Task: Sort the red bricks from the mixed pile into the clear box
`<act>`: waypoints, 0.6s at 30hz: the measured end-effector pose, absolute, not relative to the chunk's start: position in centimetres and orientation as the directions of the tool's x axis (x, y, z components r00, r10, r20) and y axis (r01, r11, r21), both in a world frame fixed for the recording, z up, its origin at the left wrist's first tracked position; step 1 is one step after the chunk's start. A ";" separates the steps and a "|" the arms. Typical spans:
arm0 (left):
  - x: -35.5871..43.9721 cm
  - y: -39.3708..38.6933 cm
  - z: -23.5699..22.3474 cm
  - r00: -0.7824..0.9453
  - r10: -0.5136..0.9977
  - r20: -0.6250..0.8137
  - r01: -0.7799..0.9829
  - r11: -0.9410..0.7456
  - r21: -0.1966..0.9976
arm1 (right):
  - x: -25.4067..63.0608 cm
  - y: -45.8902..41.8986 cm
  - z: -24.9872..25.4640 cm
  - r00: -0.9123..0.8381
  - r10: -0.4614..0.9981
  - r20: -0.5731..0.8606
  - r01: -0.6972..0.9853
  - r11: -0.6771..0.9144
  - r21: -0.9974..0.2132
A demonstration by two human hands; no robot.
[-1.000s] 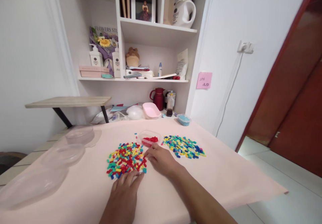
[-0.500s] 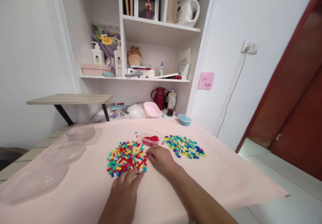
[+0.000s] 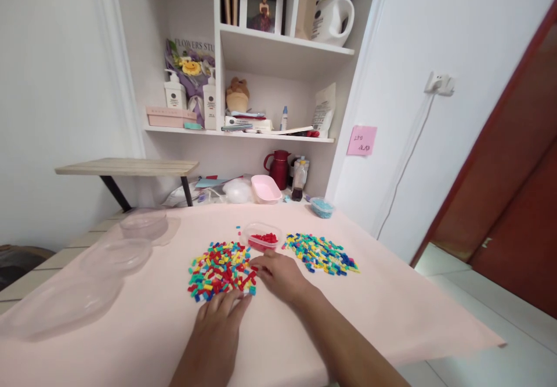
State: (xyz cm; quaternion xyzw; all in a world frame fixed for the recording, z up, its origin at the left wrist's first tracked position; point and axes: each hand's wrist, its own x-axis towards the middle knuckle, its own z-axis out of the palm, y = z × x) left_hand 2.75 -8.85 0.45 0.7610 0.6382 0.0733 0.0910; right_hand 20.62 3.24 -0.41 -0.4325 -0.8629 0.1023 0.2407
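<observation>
A mixed pile of small toy bricks [image 3: 220,268], in red, yellow, green, blue and white, lies on the pink-covered table. My left hand [image 3: 220,314] rests at its near edge, fingers stretched out and touching the closest bricks. At the pile's right edge is my right hand [image 3: 278,274], its fingers curled together beside some red bricks; whatever the fingertips hold is hidden. Just beyond that hand stands a clear plastic tub [image 3: 250,228] with red bricks [image 3: 265,238] inside. To the right spreads a second pile of bricks [image 3: 322,253], mostly blue, green and yellow.
Several clear containers [image 3: 115,253] stand along the table's left side. At the back are a tub of light blue pieces [image 3: 322,207], a pink basin [image 3: 266,190], a dark red jug [image 3: 278,169] and a bottle [image 3: 299,181]. A small wooden shelf [image 3: 126,167] juts out at left.
The view has shifted slightly, so the scene sits a little further right. Both hands stay at the same pile, with only small finger movement.
</observation>
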 end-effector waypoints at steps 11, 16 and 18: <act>2.7 -8.8 0.4 0.174 0.985 -0.001 0.959 -0.169 0.228 | 20.7 3.3 -0.2 -0.439 0.844 0.307 0.705 0.536 -0.464; 2.4 -8.6 -0.7 0.185 0.982 0.036 0.957 -0.188 0.222 | 21.3 4.2 -0.3 -0.324 0.812 0.485 0.572 0.577 -0.583; 2.4 -8.4 -1.6 0.165 0.983 0.082 0.960 -0.179 0.215 | 21.4 4.8 -0.1 -0.214 0.809 0.548 0.511 0.571 -0.643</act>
